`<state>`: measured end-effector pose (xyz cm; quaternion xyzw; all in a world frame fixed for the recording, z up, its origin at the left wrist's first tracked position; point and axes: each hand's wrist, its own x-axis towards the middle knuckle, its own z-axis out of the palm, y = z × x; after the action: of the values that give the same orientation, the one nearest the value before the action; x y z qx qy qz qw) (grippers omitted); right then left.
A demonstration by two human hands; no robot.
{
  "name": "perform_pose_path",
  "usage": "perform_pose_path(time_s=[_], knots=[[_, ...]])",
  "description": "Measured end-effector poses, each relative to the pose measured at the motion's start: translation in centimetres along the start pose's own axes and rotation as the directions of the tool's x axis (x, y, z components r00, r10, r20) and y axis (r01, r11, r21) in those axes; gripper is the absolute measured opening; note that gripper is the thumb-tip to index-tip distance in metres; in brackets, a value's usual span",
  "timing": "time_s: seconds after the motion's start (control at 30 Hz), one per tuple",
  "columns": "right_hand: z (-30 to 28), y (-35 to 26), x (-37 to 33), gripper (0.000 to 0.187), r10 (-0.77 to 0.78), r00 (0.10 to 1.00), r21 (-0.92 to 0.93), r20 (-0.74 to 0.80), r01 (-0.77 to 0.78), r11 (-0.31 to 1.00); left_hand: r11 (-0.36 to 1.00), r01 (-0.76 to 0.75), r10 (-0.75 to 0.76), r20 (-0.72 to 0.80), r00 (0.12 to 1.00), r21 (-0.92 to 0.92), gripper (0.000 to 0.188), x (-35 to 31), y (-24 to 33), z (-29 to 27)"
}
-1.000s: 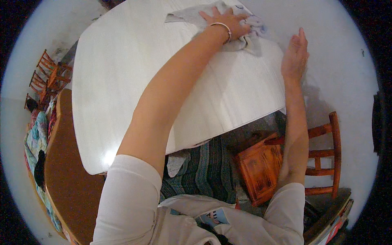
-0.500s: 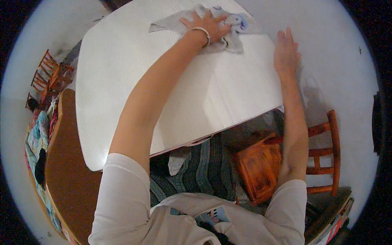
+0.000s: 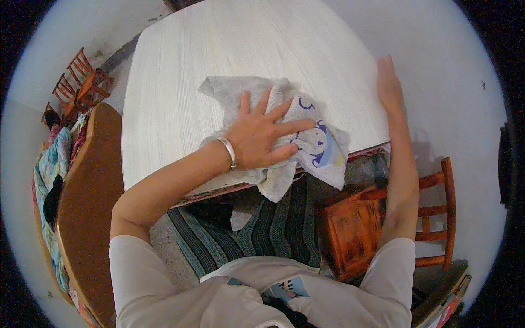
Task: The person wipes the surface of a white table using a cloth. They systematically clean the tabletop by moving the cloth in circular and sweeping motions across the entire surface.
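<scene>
My left hand (image 3: pixel 260 134) lies flat with spread fingers on a grey towel (image 3: pixel 322 145), pressing it on the white tabletop (image 3: pixel 180 93). The towel carries a blue cartoon animal print, and its lower corners hang over the table's near edge. A silver bangle (image 3: pixel 227 152) circles my left wrist. Along the table's right edge, my right hand (image 3: pixel 388 85) is stretched out with its fingers straight and together, beside the wall. Nothing shows in it. Whether its palm touches the edge or the wall I cannot tell.
A wooden chair (image 3: pixel 353 232) stands below the table at the right, close to the pale wall (image 3: pixel 448 98). On the left is a brown curved board (image 3: pixel 90 208) with patterned bedding (image 3: pixel 52 158) behind it. Small wooden chairs (image 3: pixel 82 82) stand farther back.
My left hand has drawn the towel from the table's far side to its near edge, bending the elbow outward. The right hand stays by the right edge, shifted slightly nearer.
</scene>
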<state>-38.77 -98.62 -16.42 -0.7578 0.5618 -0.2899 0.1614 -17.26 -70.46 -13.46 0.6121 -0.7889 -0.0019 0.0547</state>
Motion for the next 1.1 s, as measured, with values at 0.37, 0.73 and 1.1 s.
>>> perform_pose_path(time_s=[0.37, 0.73, 1.1], knots=[[0.8, 2.8, 1.0, 0.077, -0.143, 0.989, -0.023, 0.038, 0.144, 0.989, 0.860, 0.506, -0.496, -0.128, 0.859, 0.059, 0.055, 13.9, -13.5, 3.4], [1.6, 1.7, 1.1, 0.072, -0.161, 0.986, -0.016, 0.049, 0.162, 0.987, 0.819, 0.569, -0.557, -0.136, 0.819, 0.073, 0.060, 12.8, -12.6, 3.0], [-0.2, 2.5, 1.6, 0.056, -0.102, 0.974, -0.181, 0.202, 0.140, 0.974, 0.980, 0.193, -0.194, -0.034, 0.980, -0.039, 0.055, -4.4, 0.6, -1.6]])
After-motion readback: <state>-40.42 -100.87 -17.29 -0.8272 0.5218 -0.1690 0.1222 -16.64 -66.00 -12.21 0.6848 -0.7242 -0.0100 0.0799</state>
